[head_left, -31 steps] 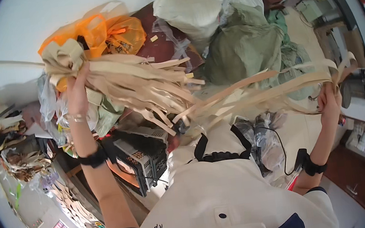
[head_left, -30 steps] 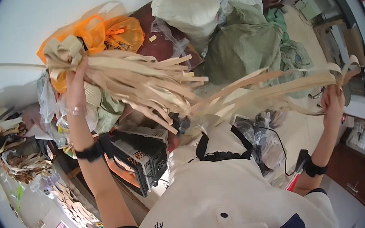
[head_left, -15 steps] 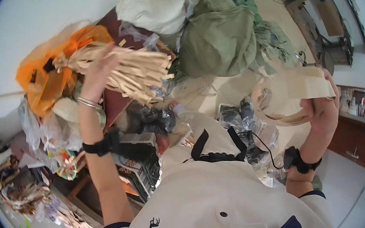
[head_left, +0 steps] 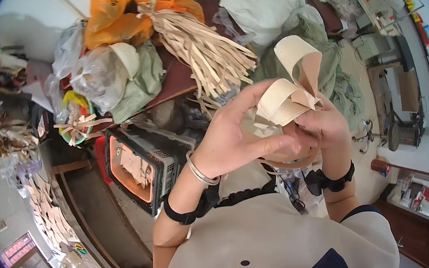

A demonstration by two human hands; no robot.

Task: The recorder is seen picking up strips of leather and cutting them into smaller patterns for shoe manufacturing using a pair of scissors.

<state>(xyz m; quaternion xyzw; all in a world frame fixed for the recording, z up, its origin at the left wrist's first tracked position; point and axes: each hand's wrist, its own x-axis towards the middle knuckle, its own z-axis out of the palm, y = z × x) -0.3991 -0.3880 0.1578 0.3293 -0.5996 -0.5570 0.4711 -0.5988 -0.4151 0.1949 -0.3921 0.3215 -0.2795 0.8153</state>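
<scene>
Pale beige looped strips (head_left: 281, 104), like bands of leather or thick cloth, are gripped in my right hand (head_left: 320, 123). Two wide curls stand up above its fingers, and more of the coil hangs below the hands. My left hand (head_left: 231, 137) is beside these loops, thumb stretched out and apart from the index finger, which reaches behind the left curl. Some of its fingers are hidden. Beyond it, a bundle of narrow beige strips (head_left: 197, 44), tied at one end, lies on a dark red table (head_left: 178, 87) with its loose ends fanned toward me.
An orange plastic bag (head_left: 118, 16) and clear bags (head_left: 98, 73) crowd the table's left part. White (head_left: 257, 9) and green sacks (head_left: 336, 72) stand farther right. A black crate with an orange lining (head_left: 115, 163) holds beige pieces at the left. A dark machine frame (head_left: 410, 97) is at the right.
My left hand has let go of the strip bundle, which now lies on the table, and has come across to my right hand. The looped strips are nearer the middle; the view has turned left.
</scene>
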